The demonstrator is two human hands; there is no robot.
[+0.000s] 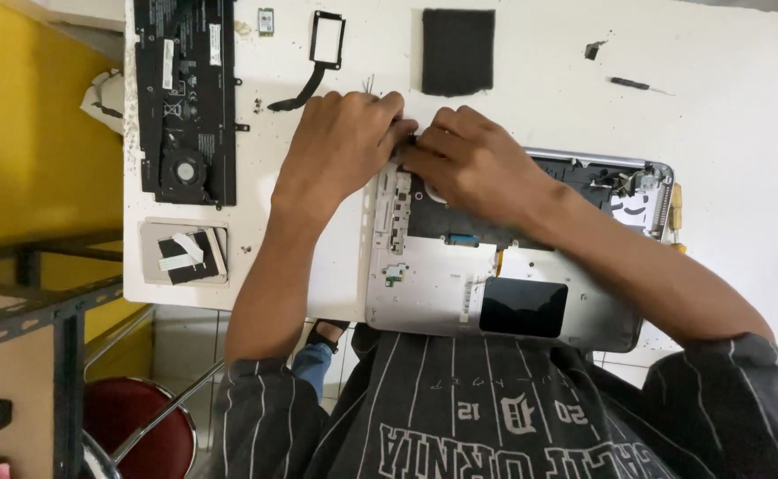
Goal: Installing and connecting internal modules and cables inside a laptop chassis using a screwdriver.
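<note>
Hands meet at the opened laptop shell's (pixel 424 302) top edge: left hand (pixel 340 146) and right hand (pixel 473 164) both curled, pinching something too small to identify, steadying it on the tabletop (pixel 726 133).

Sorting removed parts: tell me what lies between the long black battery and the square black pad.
In the head view, between the battery and pad lie a small green chip and a black rectangular frame with a cable tail.

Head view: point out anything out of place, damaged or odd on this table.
The silver laptop base lies opened up, internals bare, overhanging the white table's near edge. Dark crumbs speckle the tabletop near the removed black battery panel. Both the left hand and right hand press at its top edge.
</note>
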